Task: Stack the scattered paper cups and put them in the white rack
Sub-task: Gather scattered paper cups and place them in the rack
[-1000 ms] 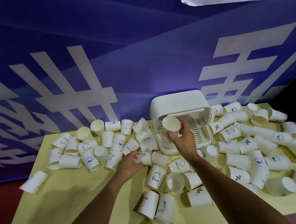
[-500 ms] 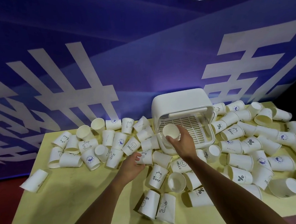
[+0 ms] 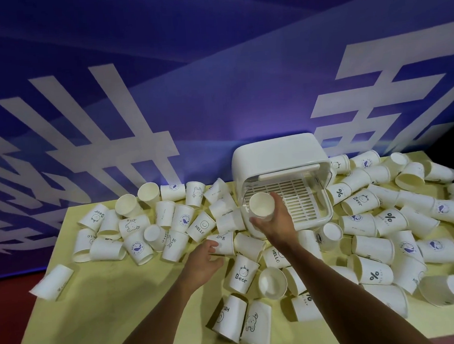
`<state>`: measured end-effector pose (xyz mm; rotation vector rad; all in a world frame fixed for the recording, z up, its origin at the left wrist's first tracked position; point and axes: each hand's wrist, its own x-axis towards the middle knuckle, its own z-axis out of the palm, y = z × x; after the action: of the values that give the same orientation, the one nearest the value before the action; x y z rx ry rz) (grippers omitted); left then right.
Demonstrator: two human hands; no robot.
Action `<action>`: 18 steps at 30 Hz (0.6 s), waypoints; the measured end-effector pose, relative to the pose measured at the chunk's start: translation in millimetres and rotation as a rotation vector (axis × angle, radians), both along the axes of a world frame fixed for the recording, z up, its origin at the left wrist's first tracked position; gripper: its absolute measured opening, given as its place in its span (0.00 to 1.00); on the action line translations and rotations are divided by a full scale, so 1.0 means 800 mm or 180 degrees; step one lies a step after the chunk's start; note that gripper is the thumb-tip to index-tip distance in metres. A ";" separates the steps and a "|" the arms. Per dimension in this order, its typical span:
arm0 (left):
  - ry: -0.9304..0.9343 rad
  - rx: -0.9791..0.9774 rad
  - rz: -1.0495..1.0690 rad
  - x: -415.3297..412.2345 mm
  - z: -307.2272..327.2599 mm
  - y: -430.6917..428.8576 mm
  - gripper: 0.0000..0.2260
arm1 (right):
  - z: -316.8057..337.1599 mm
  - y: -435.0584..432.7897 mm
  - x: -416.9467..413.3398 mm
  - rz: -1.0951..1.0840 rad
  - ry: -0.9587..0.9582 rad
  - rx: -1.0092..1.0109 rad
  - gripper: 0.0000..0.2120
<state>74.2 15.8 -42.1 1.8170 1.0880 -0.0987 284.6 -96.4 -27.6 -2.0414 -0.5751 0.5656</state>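
Paper cups (image 3: 242, 273), white with small prints, lie scattered across the yellow table (image 3: 101, 312), left, right and in front of the white rack (image 3: 278, 152). The rack is open toward me and its slatted tray (image 3: 299, 196) is bare. My right hand (image 3: 277, 223) grips one cup (image 3: 261, 205) from below, mouth facing me, at the rack's front left corner. My left hand (image 3: 203, 262) has its thumb and fingers curled round the near end of a cup lying on its side (image 3: 225, 242), left of my right forearm.
A blue banner with large white characters (image 3: 112, 141) hangs right behind the table. One cup (image 3: 52, 282) lies alone at the table's left edge. Bare yellow tabletop shows at the near left. Dense cup piles (image 3: 389, 231) fill the right side.
My right hand has brought its cup down and toward me, from the rack's opening to its front left corner. My left hand has stayed on the lying cup.
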 end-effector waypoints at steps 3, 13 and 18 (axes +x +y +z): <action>0.0016 0.0010 0.0000 0.002 -0.005 0.001 0.20 | -0.006 0.003 0.001 -0.0068 0.0095 -0.0061 0.39; 0.0048 0.0007 0.0041 0.007 -0.022 0.004 0.20 | -0.014 0.020 0.024 -0.0071 0.0048 0.0004 0.33; 0.0069 -0.0046 0.0160 0.007 -0.027 0.004 0.20 | -0.013 0.047 0.047 -0.0053 -0.0044 -0.0071 0.34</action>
<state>80.2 18.9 -63.4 1.7783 1.1447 -0.0962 322.5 -58.9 -37.9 -2.0708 -0.5617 0.5505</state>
